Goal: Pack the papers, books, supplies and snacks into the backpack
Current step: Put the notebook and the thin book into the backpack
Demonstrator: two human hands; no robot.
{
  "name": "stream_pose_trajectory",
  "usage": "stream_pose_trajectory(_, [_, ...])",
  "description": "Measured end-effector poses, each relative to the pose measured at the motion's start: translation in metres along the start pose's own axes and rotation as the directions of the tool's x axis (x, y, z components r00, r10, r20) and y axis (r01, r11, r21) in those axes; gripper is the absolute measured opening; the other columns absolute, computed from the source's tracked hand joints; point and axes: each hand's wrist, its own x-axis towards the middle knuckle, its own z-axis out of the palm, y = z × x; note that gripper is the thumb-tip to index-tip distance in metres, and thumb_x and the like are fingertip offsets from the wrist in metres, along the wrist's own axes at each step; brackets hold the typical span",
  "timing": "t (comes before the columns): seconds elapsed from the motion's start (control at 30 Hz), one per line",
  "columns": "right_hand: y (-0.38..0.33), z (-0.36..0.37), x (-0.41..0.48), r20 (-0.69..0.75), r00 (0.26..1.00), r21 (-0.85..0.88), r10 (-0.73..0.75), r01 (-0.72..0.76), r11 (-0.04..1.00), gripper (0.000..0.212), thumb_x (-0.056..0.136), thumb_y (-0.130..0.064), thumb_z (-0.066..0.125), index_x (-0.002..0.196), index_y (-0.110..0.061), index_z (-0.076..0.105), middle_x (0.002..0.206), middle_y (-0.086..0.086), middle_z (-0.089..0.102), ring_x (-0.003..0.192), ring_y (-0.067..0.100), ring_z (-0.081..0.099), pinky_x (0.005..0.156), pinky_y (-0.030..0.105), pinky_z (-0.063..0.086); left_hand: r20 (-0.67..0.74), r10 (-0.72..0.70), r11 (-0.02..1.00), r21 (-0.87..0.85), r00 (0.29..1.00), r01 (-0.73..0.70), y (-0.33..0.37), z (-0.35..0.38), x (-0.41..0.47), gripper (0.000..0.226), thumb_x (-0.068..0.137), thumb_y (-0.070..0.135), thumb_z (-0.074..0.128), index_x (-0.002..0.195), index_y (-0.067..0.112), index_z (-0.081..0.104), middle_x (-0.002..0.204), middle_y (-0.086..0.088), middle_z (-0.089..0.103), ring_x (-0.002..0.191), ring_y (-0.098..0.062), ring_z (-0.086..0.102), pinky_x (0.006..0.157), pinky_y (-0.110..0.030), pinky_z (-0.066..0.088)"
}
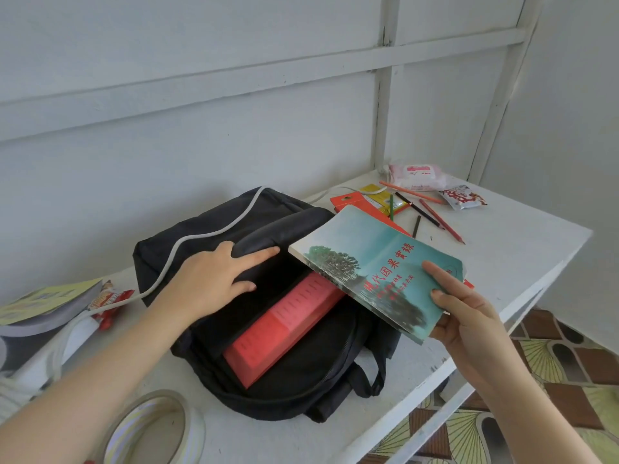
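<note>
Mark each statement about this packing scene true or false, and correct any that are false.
1. The right hand holds a teal book over the open backpack. True.
2. The backpack is empty. False: a red book already lies inside it.
3. The left hand holds the backpack's flap back. True.
4. The pencils are inside the backpack. False: they lie loose on the table, beyond the backpack.
</note>
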Motion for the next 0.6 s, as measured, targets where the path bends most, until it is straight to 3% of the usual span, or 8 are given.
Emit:
stream_pose_trajectory(0.13, [-0.004, -0.004, -0.005, 0.046, 0.999, -0.061, 0.021, -0.018, 0.998, 0.038, 0.094, 0.003, 0.040, 0.109, -0.020, 0.066, 0.098, 0.003, 0.074, 0.070, 0.022, 0.071, 0.051, 0.032, 0.057, 0.013, -0.018, 0.999, -0.038, 1.000, 0.018, -0.005, -0.022, 0.009, 0.063, 0.091, 0.044, 0.051, 0.129, 0.065, 0.005, 0.092, 0.004, 0.038, 0.071, -0.009, 0.040, 0.058, -0.021, 0.032])
stream_pose_trajectory(0.3, [-0.004, -0.005, -0.010, 0.121, 0.990, -0.110, 0.071, -0.058, 0.992, 0.038, 0.094, 0.002, 0.039, 0.114, -0.018, 0.064, 0.097, 0.005, 0.074, 0.071, 0.023, 0.071, 0.053, 0.033, 0.058, -0.065, -0.051, 0.998, -0.051, 0.997, 0.048, -0.005, -0.040, 0.016, 0.055, 0.093, 0.034, 0.052, 0.134, 0.060, 0.025, 0.098, 0.000, 0.043, 0.088, -0.022, 0.054, 0.073, -0.032, 0.047])
stream_pose_trajectory(0.43, [0.001, 0.006, -0.009, 0.161, 0.980, -0.143, 0.119, -0.096, 0.985, 0.036, 0.095, 0.002, 0.041, 0.116, -0.017, 0.064, 0.101, 0.008, 0.073, 0.075, 0.025, 0.071, 0.055, 0.033, 0.058, -0.149, -0.060, 0.998, -0.011, 0.987, 0.059, -0.001, -0.055, 0.019, 0.054, 0.093, 0.026, 0.052, 0.135, 0.054, 0.032, 0.084, 0.003, 0.030, 0.070, -0.019, 0.042, 0.061, -0.030, 0.033])
stream_pose_trajectory(0.6, [0.003, 0.032, 0.000, 0.187, 0.968, -0.147, 0.166, -0.139, 0.979, 0.035, 0.096, 0.003, 0.041, 0.115, -0.015, 0.064, 0.101, 0.009, 0.072, 0.075, 0.024, 0.072, 0.054, 0.032, 0.058, -0.184, -0.047, 0.999, 0.008, 0.982, 0.049, 0.002, -0.066, 0.018, 0.054, 0.093, 0.022, 0.054, 0.135, 0.050, 0.037, 0.087, -0.001, 0.033, 0.064, -0.022, 0.043, 0.058, -0.033, 0.037])
